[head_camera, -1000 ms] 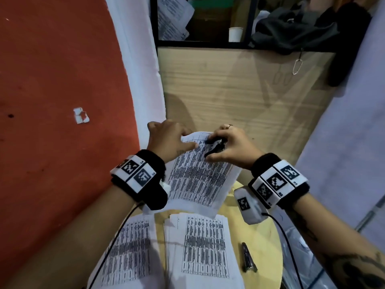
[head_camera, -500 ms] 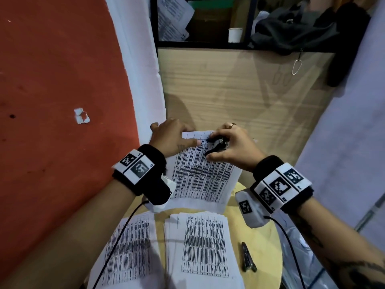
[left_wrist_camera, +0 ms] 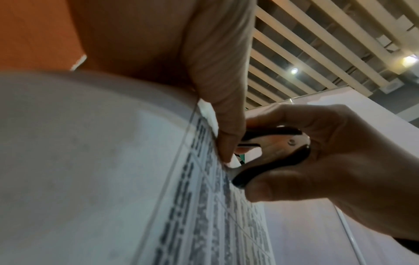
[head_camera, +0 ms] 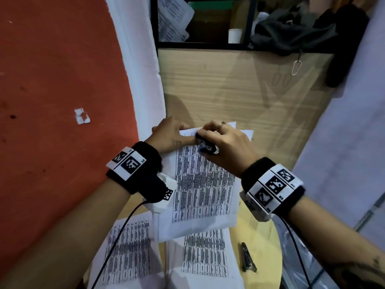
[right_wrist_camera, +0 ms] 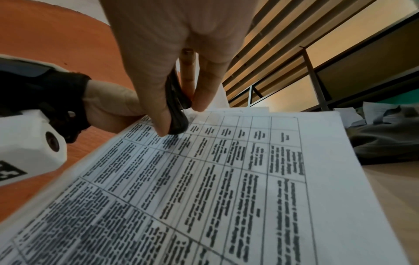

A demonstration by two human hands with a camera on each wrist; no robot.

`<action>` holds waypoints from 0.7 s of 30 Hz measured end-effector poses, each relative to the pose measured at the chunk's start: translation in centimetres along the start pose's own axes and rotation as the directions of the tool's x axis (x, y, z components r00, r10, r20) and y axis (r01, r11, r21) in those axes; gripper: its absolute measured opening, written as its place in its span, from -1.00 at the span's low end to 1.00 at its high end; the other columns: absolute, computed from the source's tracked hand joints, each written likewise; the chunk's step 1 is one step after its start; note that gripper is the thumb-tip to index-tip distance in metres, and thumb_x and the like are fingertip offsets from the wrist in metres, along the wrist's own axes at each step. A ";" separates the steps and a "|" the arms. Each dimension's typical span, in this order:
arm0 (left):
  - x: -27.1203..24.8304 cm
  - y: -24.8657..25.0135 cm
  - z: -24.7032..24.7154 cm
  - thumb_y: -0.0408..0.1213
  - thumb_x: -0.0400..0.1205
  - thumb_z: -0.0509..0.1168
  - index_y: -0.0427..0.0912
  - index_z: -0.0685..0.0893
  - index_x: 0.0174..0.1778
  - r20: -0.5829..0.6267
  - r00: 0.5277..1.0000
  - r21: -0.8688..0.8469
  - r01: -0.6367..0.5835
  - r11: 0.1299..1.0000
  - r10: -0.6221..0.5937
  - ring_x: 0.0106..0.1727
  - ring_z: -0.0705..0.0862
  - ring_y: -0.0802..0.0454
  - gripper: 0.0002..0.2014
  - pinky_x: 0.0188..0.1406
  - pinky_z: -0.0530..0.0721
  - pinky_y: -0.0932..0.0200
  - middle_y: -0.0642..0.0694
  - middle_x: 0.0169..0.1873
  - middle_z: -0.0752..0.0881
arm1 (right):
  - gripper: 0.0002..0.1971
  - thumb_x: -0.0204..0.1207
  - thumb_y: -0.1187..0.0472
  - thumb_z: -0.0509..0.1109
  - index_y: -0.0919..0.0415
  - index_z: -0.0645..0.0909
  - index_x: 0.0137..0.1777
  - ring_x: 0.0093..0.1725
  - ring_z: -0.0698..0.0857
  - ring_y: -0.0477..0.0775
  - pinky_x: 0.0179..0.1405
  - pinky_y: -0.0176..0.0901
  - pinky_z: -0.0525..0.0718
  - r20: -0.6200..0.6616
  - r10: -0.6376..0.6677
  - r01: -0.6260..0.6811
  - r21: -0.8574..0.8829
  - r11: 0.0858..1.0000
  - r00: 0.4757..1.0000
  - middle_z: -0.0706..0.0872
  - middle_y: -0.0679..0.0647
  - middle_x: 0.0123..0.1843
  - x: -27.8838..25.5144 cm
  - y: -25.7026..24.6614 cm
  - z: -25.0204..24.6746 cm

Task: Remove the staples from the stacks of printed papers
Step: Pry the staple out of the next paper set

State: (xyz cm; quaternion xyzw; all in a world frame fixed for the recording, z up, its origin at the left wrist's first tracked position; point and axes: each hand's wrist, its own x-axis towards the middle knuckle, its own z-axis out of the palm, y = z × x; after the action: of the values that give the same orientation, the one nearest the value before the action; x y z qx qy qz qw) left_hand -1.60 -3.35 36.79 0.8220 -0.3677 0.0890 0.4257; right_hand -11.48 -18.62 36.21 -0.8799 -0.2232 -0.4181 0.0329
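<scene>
The staple itself is hidden under the left hand (head_camera: 168, 134), which pinches the paper stack (head_camera: 205, 184); only the left wrist view shows the right hand (left_wrist_camera: 317, 161) squeezing the staple remover (left_wrist_camera: 272, 152).

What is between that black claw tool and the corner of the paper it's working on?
Nothing visible. The staple remover, pinched in the right hand, sits against the paper stack; the left hand holds the corner beside it, not across it.
</scene>
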 end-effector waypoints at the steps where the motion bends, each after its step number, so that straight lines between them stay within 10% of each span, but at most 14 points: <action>1: -0.1 0.0 -0.1 0.36 0.10 0.38 -0.30 0.69 -0.37 0.003 1.000 -0.014 -0.001 1.000 0.001 -0.42 0.39 0.16 -0.32 -0.22 0.26 0.09 0.10 -0.58 0.39 | -0.67 0.11 0.23 0.48 0.25 0.74 -0.08 -0.26 0.74 0.17 -0.51 -0.26 0.58 -0.003 -0.011 0.011 -0.007 1.000 1.000 0.74 0.16 -0.12 0.0 -0.1 0.0; 21: -0.3 0.0 -0.1 0.26 0.13 0.46 -0.30 0.77 -0.26 0.104 0.995 -0.112 -0.002 0.994 0.014 -0.30 0.53 0.08 -0.38 -0.23 0.40 0.09 -0.18 -0.43 0.63 | -0.78 0.29 0.22 0.36 0.30 0.74 -0.14 -0.30 0.72 0.21 -0.53 -0.13 0.68 -0.077 -0.104 0.101 -0.033 0.994 0.992 0.74 0.20 -0.15 0.1 0.7 0.7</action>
State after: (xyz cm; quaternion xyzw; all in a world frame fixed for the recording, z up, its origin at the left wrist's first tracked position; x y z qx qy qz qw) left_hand -1.82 -3.06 36.74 0.7988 -0.3970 0.0268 0.4511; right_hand -10.61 -19.06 35.90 -0.8506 -0.2606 -0.4567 0.0075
